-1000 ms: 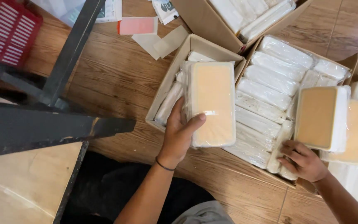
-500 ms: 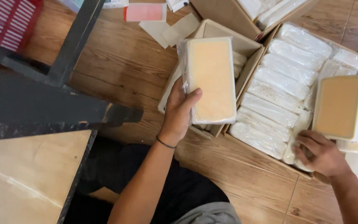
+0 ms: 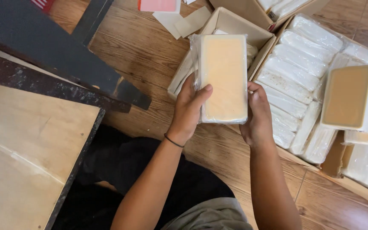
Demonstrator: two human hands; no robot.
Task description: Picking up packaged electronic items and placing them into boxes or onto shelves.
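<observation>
Both my hands hold a flat cream-coloured rectangular block wrapped in clear plastic [image 3: 223,76]. My left hand [image 3: 189,108] grips its left edge with the thumb on top; my right hand [image 3: 257,111] clasps its right lower edge. The block hovers over a small open cardboard box [image 3: 231,22] that contains more wrapped pieces. A thin dark band circles my left wrist.
To the right a large carton [image 3: 297,155] is packed with several wrapped white blocks [image 3: 294,72]; another tan-faced block [image 3: 349,98] rests on top. A wooden board [image 3: 26,153] and a dark metal frame [image 3: 52,51] lie at left. Paper scraps [image 3: 184,19] sit on the wood floor.
My right hand left the large carton's edge and came over to grip the block's right side. The block now sits lower and nearer me, held by both hands.
</observation>
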